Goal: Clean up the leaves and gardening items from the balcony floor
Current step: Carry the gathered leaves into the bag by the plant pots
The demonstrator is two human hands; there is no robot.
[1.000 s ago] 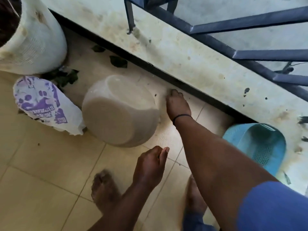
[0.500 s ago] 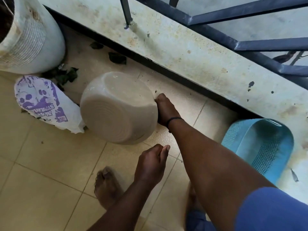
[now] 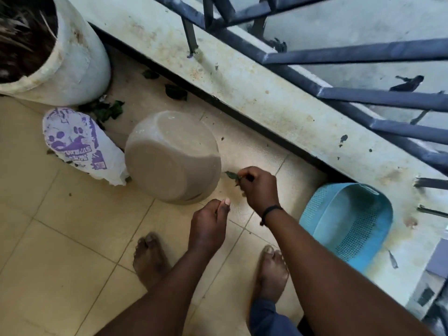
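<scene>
My right hand (image 3: 260,187) pinches a small green leaf (image 3: 232,175) just right of an overturned brown pot (image 3: 173,156) lying on the tiled floor. My left hand (image 3: 209,223) hovers below it with fingers curled together; whether it holds anything is hidden. More green leaves (image 3: 109,111) lie between the white planter (image 3: 72,69) and a white and purple bag (image 3: 77,146). Two darker leaves (image 3: 175,92) lie by the foot of the ledge.
A concrete ledge (image 3: 266,98) with dark metal railing (image 3: 339,57) runs diagonally along the far side. A blue perforated basket (image 3: 349,221) leans on the ledge at the right. My bare feet (image 3: 150,260) stand on the beige tiles below my hands.
My right hand has drawn back from the floor beside the pot and now holds a leaf lifted above the tiles. My left hand has stayed curled near it.
</scene>
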